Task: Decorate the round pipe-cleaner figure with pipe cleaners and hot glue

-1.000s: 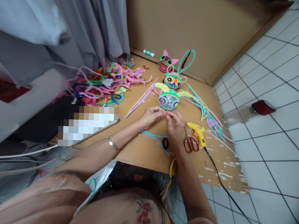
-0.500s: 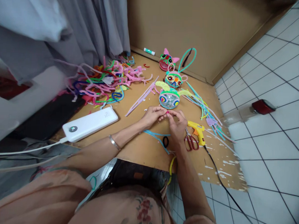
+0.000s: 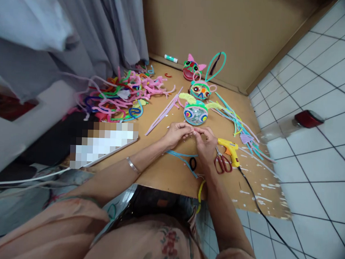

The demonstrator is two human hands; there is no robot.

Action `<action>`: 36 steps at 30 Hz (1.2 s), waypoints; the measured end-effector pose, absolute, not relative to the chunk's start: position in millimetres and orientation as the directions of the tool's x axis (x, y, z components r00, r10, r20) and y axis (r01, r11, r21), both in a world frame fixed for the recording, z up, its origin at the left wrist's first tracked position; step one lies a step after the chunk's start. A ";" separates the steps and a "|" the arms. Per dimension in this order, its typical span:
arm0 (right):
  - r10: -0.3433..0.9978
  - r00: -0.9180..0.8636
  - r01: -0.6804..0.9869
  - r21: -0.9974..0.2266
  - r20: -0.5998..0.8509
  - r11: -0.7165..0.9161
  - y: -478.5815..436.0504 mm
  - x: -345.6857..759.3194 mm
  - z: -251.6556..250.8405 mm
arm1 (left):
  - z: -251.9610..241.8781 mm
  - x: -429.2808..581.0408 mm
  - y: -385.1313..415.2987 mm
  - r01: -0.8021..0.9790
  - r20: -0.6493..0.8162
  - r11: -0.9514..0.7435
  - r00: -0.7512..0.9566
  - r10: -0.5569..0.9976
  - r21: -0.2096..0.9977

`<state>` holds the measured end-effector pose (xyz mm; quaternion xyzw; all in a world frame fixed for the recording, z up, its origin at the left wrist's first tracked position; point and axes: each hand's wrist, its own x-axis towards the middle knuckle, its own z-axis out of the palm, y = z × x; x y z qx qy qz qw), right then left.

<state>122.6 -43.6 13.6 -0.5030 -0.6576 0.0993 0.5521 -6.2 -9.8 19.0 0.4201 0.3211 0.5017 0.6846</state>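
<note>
My left hand (image 3: 178, 134) and my right hand (image 3: 205, 141) meet fingertip to fingertip over the table, both closed in a pinch. Between them is a small pink piece (image 3: 194, 130), mostly covered by the fingers; it may be pipe cleaner. Just beyond stands a clear round animal head (image 3: 196, 114) with ringed eyes, a green-and-pink band and yellow fuzzy ears. Below my hands lie blue pipe cleaners (image 3: 179, 155) and a black ring (image 3: 192, 164). Red-handled scissors (image 3: 222, 164) and a yellow glue gun (image 3: 231, 148) rest right of my right hand.
Two more decorated heads, one with round pink ears (image 3: 200, 90) and one with pointed ears (image 3: 190, 71), stand behind. A tangled pipe cleaner pile (image 3: 125, 92) is at left, near a partly blurred white power bank (image 3: 104, 144). More pipe cleaners (image 3: 235, 122) lie right; a glue stick (image 3: 170, 58) lies behind.
The view has shifted slightly. My fingers now cover more of the pink piece; both hands stay pinched together in front of the clear head.
</note>
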 end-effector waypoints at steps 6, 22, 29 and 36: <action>0.737 0.155 0.601 -0.655 0.658 0.459 -42.9 119.6 7.0 | 18.5 -1.8 -10.5 -0.431 -0.084 0.208 0.290 0.953 0.878; 0.719 0.169 0.640 -0.630 0.674 0.439 -42.1 116.4 5.5 | 19.0 1.8 -11.2 -0.361 -0.063 0.135 0.206 0.977 0.923; 0.754 0.245 0.548 -0.729 0.610 0.411 -41.3 121.2 11.4 | 20.7 1.9 -10.6 -0.367 -0.052 0.130 0.214 0.975 0.921; 0.781 0.130 0.580 -0.686 0.610 0.440 -41.7 131.2 17.9 | 19.4 -2.6 -9.4 -0.253 0.015 0.054 0.264 0.964 0.966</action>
